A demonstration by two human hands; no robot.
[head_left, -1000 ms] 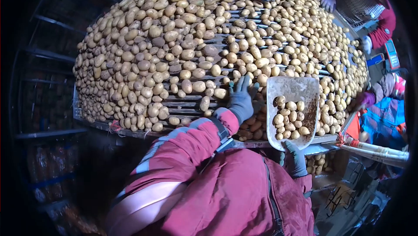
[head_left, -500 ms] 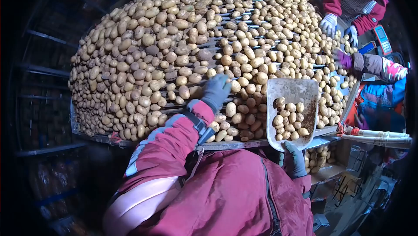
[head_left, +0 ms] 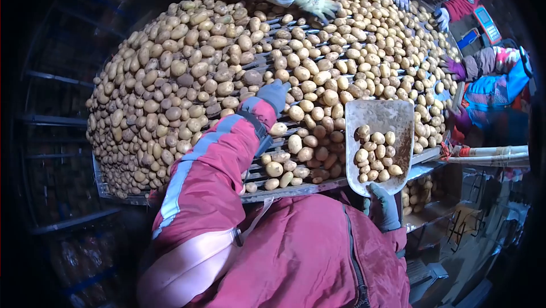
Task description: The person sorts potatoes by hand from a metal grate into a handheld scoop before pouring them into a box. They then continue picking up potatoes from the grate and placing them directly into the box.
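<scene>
My left hand (head_left: 274, 95), in a grey glove, reaches out over the potatoes (head_left: 193, 69) heaped on a slatted sorting table. Its fingers point down and away among the potatoes, and their tips are hidden, so whether they grip one does not show. A worn, pale scoop (head_left: 371, 109) rests to the right on the heap, several potatoes lying in its hollow. Below the scoop, my right hand (head_left: 384, 208), gloved in grey-green, is closed around its near end, with the thumb up against the rim.
Across the table a co-worker's gloved hand (head_left: 318, 6) lies over the potatoes. More gloved hands of other people work at the upper right and right edge. A metal rim (head_left: 307, 187) runs along the near side. Below right stands a box with potatoes (head_left: 418, 194).
My left hand has moved slightly left and away from me over the heap. The far co-worker's hand has come lower and spread. My right hand keeps its hold on the scoop.
</scene>
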